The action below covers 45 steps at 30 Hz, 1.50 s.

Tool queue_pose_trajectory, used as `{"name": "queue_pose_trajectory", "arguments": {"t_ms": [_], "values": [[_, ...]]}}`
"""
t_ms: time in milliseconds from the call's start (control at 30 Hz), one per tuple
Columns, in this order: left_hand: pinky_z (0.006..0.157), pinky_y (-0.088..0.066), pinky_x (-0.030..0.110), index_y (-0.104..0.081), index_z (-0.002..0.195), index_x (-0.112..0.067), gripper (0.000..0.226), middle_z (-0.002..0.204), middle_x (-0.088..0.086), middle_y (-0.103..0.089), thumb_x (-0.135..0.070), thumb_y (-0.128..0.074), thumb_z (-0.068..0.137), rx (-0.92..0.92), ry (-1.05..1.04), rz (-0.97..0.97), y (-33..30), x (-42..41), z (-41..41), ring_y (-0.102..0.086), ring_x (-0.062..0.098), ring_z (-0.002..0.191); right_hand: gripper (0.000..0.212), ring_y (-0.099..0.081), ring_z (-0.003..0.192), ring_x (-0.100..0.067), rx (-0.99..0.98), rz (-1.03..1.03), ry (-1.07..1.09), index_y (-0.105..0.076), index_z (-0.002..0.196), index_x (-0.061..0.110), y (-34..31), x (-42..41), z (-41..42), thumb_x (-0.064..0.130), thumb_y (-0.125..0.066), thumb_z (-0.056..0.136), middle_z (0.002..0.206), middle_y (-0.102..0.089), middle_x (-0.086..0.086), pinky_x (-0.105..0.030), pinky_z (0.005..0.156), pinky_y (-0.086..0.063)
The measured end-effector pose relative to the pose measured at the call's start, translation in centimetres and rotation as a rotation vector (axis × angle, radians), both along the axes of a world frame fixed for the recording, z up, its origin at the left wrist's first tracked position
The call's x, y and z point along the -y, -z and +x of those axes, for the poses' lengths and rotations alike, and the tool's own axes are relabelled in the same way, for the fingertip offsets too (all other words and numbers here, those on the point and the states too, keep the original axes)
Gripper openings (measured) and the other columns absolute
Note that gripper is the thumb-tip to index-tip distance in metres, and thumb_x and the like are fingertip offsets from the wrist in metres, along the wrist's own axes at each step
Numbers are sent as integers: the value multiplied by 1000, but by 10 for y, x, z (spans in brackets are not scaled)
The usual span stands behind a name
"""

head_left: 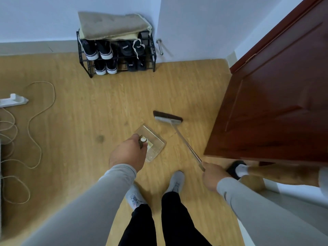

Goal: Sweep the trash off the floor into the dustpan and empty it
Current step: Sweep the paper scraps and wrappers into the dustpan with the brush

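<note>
Head view, looking down at a wood-pattern floor (85, 110). The left hand (126, 153), in a grey sleeve, has its grip closed around the short upright handle of a clear dustpan (153, 144); the pan sits low over the floor just ahead of the person's grey shoes (174, 181), its open mouth turned toward the broom. A small pale scrap appears to lie inside the pan near the handle, though what it is cannot be told. The right hand (212, 176) has its grip closed on the near end of the thin handle of a broom (167, 118); the handle slants away and leftward to a broom head with dark bristles resting on the floor, just beyond the dustpan and apart from it. A dark red door (276, 96) stands open at right, with another person's leg and slippered foot (237, 168) beside its lower edge. A black shoe rack (117, 54) stands against the far wall, folded cloth on top. A cord (38, 125) loops across the floor at left.
</note>
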State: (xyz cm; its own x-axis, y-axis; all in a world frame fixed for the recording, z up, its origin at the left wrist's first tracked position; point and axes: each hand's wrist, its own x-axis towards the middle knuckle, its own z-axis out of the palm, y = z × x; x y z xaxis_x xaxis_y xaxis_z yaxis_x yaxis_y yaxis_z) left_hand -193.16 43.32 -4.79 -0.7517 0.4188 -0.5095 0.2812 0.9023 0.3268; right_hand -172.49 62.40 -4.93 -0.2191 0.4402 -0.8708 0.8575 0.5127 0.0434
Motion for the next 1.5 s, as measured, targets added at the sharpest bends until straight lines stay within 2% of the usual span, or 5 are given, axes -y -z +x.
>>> {"name": "queue_pose_trajectory", "arguments": {"t_ms": [567,733,1033,1233,1500], "values": [[57,-50,30,-52,95,-25,27,72,-5,-60,-50,-44,98,-25,181,-101,-15,3,-34,-61,24,66,56,-62,103,-26,-171,30,277,-33,158,31,-36,-39,-27,27,-41,103,155,-46,-6,-25,70,-47],[62,-54,33,-51,92,-27,26,75,-4,-61,-53,-46,96,-17,176,-113,-7,0,-52,-62,27,69,52,-57,128,-34,-8,-36,54,-41,153,18,-18,-32,-49,13,-43,102,151,-50,-14,-35,96,-50],[59,-53,33,-53,99,-26,27,74,-7,-59,-52,-45,97,12,218,-50,-7,21,-58,-61,24,69,43,-64,114,-31,38,-5,-93,-50,143,16,-35,-3,5,18,-44,101,126,-65,-12,-32,86,-48],[56,-49,31,-50,99,-26,26,68,-8,-56,-51,-41,99,-2,337,-57,-9,28,-73,-61,27,67,51,-62,111,-18,-63,-40,332,-44,153,28,-80,-4,10,32,-50,103,137,-59,0,-27,86,-49],[56,-43,31,-48,96,-24,23,67,-9,-52,-46,-42,100,6,383,-31,0,16,-93,-56,25,65,49,-60,60,-27,-55,-68,619,-41,152,22,-20,57,-57,21,-40,103,96,-66,-10,-24,47,-45]]}}
